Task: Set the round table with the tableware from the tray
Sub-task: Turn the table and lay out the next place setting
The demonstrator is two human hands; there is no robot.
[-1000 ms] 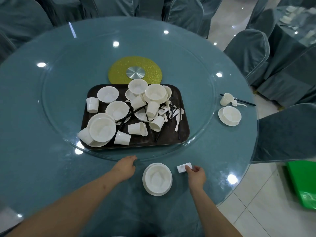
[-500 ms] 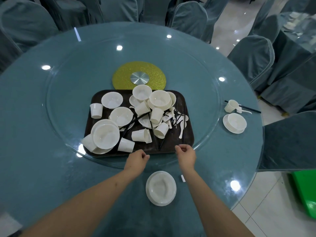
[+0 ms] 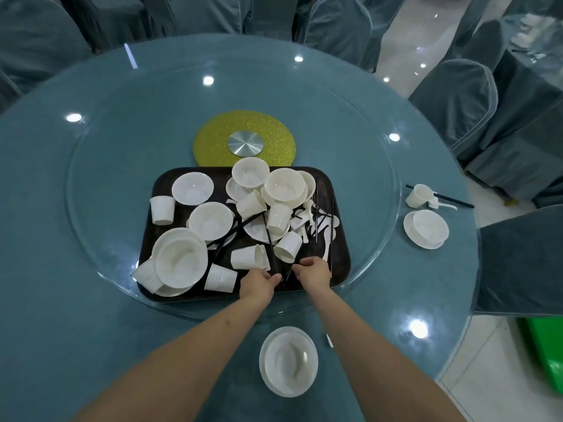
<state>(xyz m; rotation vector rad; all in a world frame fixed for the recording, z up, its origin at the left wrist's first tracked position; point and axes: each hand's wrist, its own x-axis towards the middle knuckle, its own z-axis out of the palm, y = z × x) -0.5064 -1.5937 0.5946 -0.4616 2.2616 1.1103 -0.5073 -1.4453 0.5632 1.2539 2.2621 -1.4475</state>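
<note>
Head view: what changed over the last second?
Both hands left the table edge and reached onto the tray. The right hand let go of the small white rest; both now pinch at black chopsticks. The near bowl stayed put.

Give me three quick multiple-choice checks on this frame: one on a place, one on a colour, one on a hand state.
1. Where is the tray?
A. on the glass turntable
B. on a chair
C. on the floor

2. What colour is the disc beyond the tray?
A. red
B. glittery yellow-gold
C. black

3. What are the left hand and right hand doing?
A. resting flat on the near bowl
B. hanging off the table
C. both at the black chopsticks on the tray's near edge

Answers: 1 A, the tray sits inside the glass ring; 2 B, it sparkles gold; 3 C, fingers of both curl at the sticks.
</note>
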